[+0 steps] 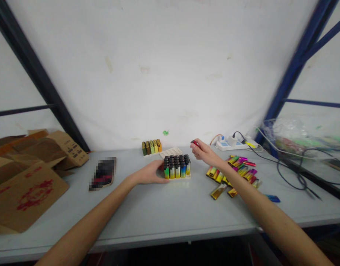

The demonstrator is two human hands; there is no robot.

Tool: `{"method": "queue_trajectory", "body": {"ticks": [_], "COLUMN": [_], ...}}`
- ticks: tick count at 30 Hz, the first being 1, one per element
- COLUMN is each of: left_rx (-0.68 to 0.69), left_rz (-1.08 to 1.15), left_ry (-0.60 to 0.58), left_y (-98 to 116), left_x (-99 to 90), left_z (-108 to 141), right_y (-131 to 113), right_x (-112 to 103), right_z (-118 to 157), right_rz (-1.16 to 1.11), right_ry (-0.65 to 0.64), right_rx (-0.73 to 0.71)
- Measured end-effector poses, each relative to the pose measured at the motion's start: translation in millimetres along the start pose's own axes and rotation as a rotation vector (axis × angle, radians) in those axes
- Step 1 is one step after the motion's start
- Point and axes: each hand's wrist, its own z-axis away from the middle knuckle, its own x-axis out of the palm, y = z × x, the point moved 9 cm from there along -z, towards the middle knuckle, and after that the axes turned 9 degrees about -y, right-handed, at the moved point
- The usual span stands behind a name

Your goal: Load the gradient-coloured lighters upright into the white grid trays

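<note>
A white tray (183,178) at the middle of the table holds several upright lighters (177,167) with black tops and shiny coloured bodies. My left hand (151,172) grips the left side of this tray, its thumb along the near edge. Raised just right of the tray, my right hand (202,152) is closed on a red lighter (195,143) with a dark end. Loose shiny lighters (243,171) lie in a pile on the right, partly hidden under my right forearm.
Behind the tray are a white slotted tray (172,151) and a block of gold-topped lighters (152,147). Cardboard boxes (33,188) and a pixelated dark item (103,173) lie left. A power strip (233,144) and black cables (293,181) are at the right.
</note>
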Motion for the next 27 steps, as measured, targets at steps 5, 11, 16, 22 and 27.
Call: {"method": "queue_trajectory", "body": {"ticks": [5, 11, 16, 22, 27], "left_rx": [-0.024, -0.015, -0.030, -0.002, 0.003], "left_rz": [-0.021, -0.002, -0.006, 0.029, 0.017], "left_ry": [0.005, 0.010, 0.005, 0.024, 0.007], "left_y": [0, 0, -2, -2, 3], "left_x": [-0.2, 0.4, 0.9, -0.7, -0.6], "left_z": [1, 1, 1, 1, 1], "right_y": [-20, -22, -17, -16, -40], "right_x": [-2, -7, -4, 0, 2], "right_z": [7, 9, 7, 5, 6], "right_rz": [0.343, 0.437, 0.462, 0.448, 0.523], "right_ry": [0.198, 0.304, 0.273, 0.181, 0.122], "right_rx": [0.017, 0.054, 0.072, 0.029, -0.136]}}
